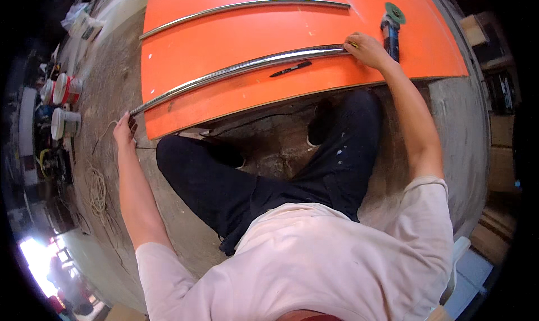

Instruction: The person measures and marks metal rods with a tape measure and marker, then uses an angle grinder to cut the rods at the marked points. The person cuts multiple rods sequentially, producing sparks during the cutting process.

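A long shiny metal rail (247, 66) lies across the orange board (208, 107), with a finely marked strip along its length. My left hand (124, 131) is closed at its left end, which juts past the board's edge. At the right end, my right hand (366, 49) is closed with its fingertips on the rail. A small yellow-green bit shows at those fingertips; I cannot make out what it is. Just below the rail lies a black marker pen (290, 69). To the right of my right hand is an angle grinder (391, 34) with a green disc.
A second, thinner metal rail (247, 5) lies farther back on the board. White buckets (65, 123) stand at the left, and a coiled cord (98, 192) lies on the floor nearer me. My legs (219, 180) are spread at the board's near edge.
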The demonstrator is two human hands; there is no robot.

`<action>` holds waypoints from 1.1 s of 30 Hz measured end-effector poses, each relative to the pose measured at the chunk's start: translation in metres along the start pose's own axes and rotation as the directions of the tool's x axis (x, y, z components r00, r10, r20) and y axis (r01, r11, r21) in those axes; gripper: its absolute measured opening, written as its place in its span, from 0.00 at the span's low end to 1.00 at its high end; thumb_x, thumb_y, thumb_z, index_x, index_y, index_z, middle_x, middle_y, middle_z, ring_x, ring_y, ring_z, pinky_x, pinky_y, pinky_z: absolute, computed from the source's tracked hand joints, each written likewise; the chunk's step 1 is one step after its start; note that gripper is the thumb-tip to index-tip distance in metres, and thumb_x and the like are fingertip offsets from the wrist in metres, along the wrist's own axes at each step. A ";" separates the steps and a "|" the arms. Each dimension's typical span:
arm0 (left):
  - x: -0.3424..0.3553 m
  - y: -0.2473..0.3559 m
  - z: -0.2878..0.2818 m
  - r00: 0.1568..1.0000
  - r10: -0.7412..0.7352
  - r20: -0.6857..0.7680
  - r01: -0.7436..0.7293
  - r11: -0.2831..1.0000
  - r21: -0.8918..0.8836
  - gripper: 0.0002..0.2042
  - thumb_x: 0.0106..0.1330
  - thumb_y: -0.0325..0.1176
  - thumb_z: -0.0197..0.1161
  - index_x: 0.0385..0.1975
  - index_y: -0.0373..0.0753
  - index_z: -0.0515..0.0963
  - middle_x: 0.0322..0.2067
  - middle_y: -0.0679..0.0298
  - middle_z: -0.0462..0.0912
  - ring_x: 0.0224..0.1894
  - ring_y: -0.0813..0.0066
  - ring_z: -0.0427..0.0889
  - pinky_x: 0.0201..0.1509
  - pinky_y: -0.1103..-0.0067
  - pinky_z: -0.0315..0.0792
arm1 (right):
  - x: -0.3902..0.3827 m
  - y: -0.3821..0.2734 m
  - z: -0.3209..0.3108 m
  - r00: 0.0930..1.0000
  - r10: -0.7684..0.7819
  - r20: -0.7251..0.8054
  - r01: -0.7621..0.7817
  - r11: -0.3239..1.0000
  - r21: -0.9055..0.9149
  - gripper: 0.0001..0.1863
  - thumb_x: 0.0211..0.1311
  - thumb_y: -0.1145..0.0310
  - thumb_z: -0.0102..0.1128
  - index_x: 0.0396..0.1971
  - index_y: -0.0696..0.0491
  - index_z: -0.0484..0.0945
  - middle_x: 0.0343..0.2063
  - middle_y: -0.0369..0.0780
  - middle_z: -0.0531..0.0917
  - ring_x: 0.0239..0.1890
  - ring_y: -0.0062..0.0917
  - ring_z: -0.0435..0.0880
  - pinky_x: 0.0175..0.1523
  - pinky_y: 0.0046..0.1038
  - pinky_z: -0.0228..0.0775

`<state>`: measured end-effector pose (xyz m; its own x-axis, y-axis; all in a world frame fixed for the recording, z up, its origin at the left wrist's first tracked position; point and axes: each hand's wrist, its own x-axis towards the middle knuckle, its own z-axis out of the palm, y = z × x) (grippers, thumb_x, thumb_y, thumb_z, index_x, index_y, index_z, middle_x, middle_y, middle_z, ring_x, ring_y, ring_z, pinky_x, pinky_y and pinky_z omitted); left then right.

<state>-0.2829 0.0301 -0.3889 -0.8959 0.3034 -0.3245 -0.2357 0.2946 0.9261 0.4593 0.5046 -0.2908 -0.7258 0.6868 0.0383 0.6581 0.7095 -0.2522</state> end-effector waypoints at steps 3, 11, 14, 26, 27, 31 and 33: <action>0.003 -0.003 0.000 1.000 0.006 0.018 -0.006 1.000 0.004 0.14 0.75 0.39 0.74 0.52 0.38 0.89 0.43 0.63 0.91 0.43 0.70 0.89 0.46 0.70 0.84 | -0.007 0.002 0.002 0.999 -0.022 -0.032 0.022 1.000 -0.017 0.17 0.78 0.56 0.58 0.46 0.53 0.87 0.48 0.47 0.87 0.53 0.46 0.86 0.59 0.46 0.78; 0.004 0.002 0.016 0.992 0.044 0.117 -0.032 0.994 -0.104 0.18 0.79 0.30 0.68 0.65 0.33 0.80 0.46 0.59 0.91 0.46 0.67 0.91 0.52 0.70 0.86 | -0.017 0.006 0.004 0.998 0.061 -0.007 -0.061 0.997 -0.044 0.18 0.77 0.54 0.58 0.54 0.49 0.86 0.51 0.46 0.87 0.57 0.46 0.86 0.63 0.44 0.77; 0.017 0.000 0.000 0.993 0.016 0.118 0.002 0.988 -0.156 0.18 0.78 0.29 0.68 0.65 0.32 0.79 0.46 0.58 0.90 0.45 0.66 0.90 0.51 0.71 0.86 | -0.020 0.003 0.008 0.985 0.130 -0.109 -0.135 0.990 -0.034 0.22 0.76 0.53 0.59 0.60 0.51 0.84 0.54 0.48 0.87 0.60 0.46 0.86 0.67 0.45 0.77; 0.053 -0.014 -0.023 0.995 0.029 0.100 -0.006 0.976 -0.219 0.14 0.77 0.28 0.70 0.58 0.31 0.82 0.43 0.57 0.91 0.43 0.66 0.90 0.50 0.73 0.86 | -0.009 0.015 -0.005 0.969 0.228 0.097 -0.233 0.971 0.045 0.31 0.64 0.54 0.67 0.61 0.59 0.84 0.51 0.56 0.90 0.56 0.50 0.89 0.64 0.43 0.79; 0.053 -0.017 -0.017 0.997 0.016 0.080 0.002 0.975 -0.223 0.13 0.77 0.28 0.70 0.57 0.31 0.83 0.42 0.57 0.91 0.43 0.66 0.90 0.50 0.73 0.86 | -0.011 0.016 -0.006 0.969 0.232 0.089 -0.236 0.971 0.044 0.31 0.63 0.54 0.67 0.61 0.59 0.84 0.51 0.56 0.90 0.55 0.49 0.89 0.64 0.43 0.79; 0.072 -0.018 -0.026 0.997 -0.029 0.073 0.047 0.967 -0.252 0.11 0.77 0.28 0.70 0.54 0.33 0.84 0.42 0.57 0.91 0.43 0.66 0.90 0.51 0.72 0.86 | -0.003 0.000 -0.006 0.963 0.258 0.081 -0.267 0.955 0.128 0.31 0.60 0.54 0.69 0.60 0.57 0.86 0.53 0.54 0.90 0.56 0.46 0.89 0.64 0.41 0.79; 0.086 -0.017 -0.037 0.996 -0.022 0.090 0.049 0.953 -0.299 0.10 0.77 0.30 0.70 0.53 0.34 0.84 0.42 0.57 0.91 0.43 0.67 0.91 0.51 0.72 0.85 | 0.008 -0.013 -0.001 0.963 0.262 0.060 -0.269 0.946 0.182 0.31 0.60 0.54 0.69 0.61 0.56 0.86 0.51 0.53 0.90 0.54 0.44 0.89 0.62 0.40 0.80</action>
<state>-0.3699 0.0173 -0.4257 -0.8526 0.3775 -0.3613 -0.3808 0.0248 0.9243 0.4449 0.5012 -0.2860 -0.5386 0.8381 -0.0868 0.7808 0.4578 -0.4250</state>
